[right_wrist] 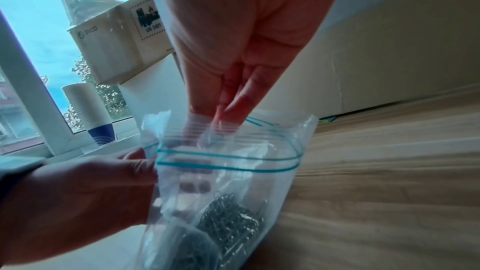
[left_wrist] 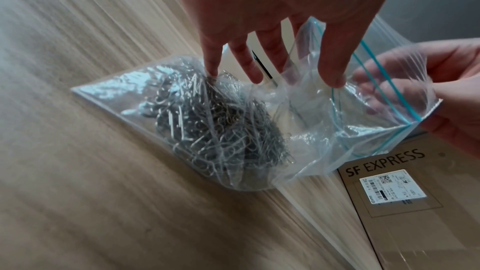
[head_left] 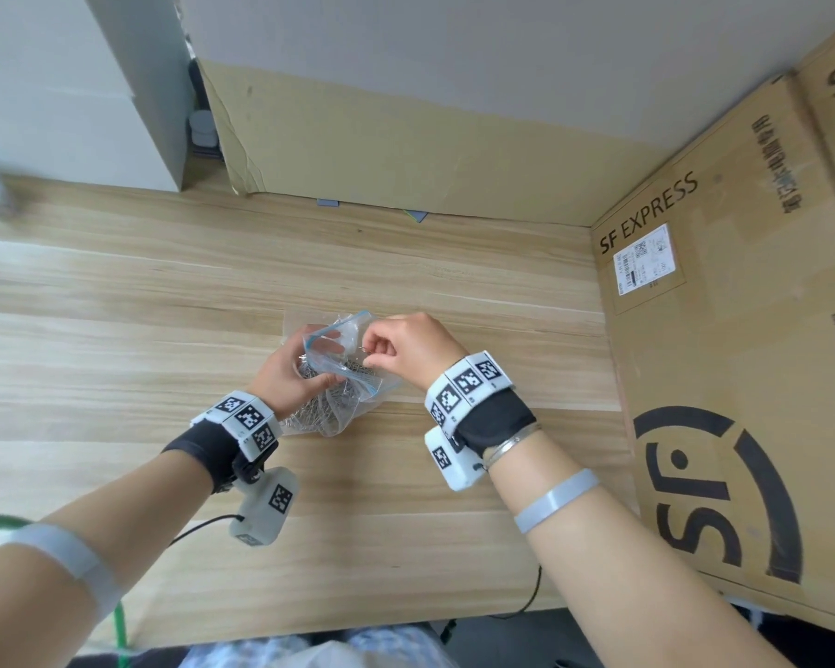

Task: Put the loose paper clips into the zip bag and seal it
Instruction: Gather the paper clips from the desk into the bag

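My left hand [head_left: 288, 373] pinches one lip of the clear plastic zip bag with the blue seal strip [left_wrist: 369, 98], thumb inside the mouth and fingers spread down the outside. My right hand [head_left: 406, 351] has its fingers bunched together at the opposite lip, their tips dipping into the open mouth; the head view shows a thin wire piece pinched there, though I cannot tell it apart clearly. The seal strip gapes wide, not pressed together. The heap of silver metal paper clips [left_wrist: 207, 128] sits in the bag's bottom, which rests on the pale wooden table [head_left: 116, 306] near its middle. Along the table's right edge stands a brown cardboard box printed SF EXPRESS [head_left: 724, 330]; more cardboard lines the far edge.
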`<state>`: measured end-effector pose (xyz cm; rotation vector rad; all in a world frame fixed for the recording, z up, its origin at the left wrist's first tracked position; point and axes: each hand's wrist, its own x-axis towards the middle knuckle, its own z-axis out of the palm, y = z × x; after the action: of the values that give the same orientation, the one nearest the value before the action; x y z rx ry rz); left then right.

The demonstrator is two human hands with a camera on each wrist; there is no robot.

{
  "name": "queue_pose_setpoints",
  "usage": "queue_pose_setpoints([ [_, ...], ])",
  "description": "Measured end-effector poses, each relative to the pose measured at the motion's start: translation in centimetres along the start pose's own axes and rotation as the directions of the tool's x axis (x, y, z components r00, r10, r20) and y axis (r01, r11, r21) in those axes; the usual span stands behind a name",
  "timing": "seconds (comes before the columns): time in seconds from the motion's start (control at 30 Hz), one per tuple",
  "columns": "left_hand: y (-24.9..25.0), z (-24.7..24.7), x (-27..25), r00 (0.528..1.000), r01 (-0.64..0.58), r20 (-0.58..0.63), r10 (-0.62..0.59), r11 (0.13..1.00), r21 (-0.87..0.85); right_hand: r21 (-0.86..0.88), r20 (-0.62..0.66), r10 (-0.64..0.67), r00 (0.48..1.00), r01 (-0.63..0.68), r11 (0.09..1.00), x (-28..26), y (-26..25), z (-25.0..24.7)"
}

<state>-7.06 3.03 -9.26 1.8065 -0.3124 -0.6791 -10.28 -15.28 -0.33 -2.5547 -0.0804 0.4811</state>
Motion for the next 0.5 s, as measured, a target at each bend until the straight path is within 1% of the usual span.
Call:
queue_pose_setpoints([
  [0.07,0.1,-0.1,-0.1,1.0,0.001,-0.008,-0.001,1.0,-0.013,0.065,0.0,0.05,0.999,-0.05,0.997,0.2,0.1,0.1],
  [0.1,0.1,-0.1,-0.1,1.0,-0.001,-0.012,0.001,1.0,-0.017,0.104,-0.031,0.068,0.997,-0.064,0.992,0.0,0.3,0.0],
  [0.17,0.2,-0.1,-0.2,1.0,0.004,-0.019,-0.004,1.0,-0.021,0.146,-0.157,0.096,0.983,-0.073,0.987,-0.5,1.0,-0.4],
  [0.23,0.2,-0.1,-0.2,1.0,0.01,-0.023,-0.011,1.0,-0.027,0.161,-0.31,0.138,0.941,-0.091,0.983,-0.9,2.1,-0.6],
  [0.27,0.3,-0.1,-0.3,1.0,0.014,-0.021,-0.014,1.0,-0.027,0.169,-0.351,0.179,0.919,-0.126,0.978,-1.0,2.7,-0.7],
  [0.3,0.3,-0.1,-0.3,1.0,0.018,-0.018,-0.018,1.0,-0.024,0.169,-0.343,0.239,0.909,-0.191,0.967,-1.0,3.2,-0.7],
  [0.33,0.4,-0.1,-0.3,1.0,0.02,-0.015,-0.02,1.0,-0.021,0.156,-0.283,0.311,0.907,-0.277,0.948,-0.9,3.7,-0.6],
  [0.4,0.4,-0.1,-0.3,1.0,0.027,-0.013,-0.027,0.999,-0.023,0.075,-0.071,0.445,0.893,-0.44,0.895,-0.9,4.1,0.0],
  [0.43,0.5,-0.2,-0.3,0.999,0.03,-0.012,-0.03,0.999,-0.025,0.021,0.025,0.481,0.877,-0.481,0.876,-0.9,4.0,0.5],
  [0.47,0.5,-0.2,-0.3,1.0,0.028,-0.009,-0.028,0.999,-0.026,-0.014,0.084,0.488,0.869,-0.489,0.872,-0.9,3.9,0.8],
  [0.5,0.6,-0.2,-0.3,1.0,0.022,-0.008,-0.022,0.999,-0.027,-0.017,0.1,0.475,0.874,-0.476,0.879,-0.9,3.7,1.0],
])
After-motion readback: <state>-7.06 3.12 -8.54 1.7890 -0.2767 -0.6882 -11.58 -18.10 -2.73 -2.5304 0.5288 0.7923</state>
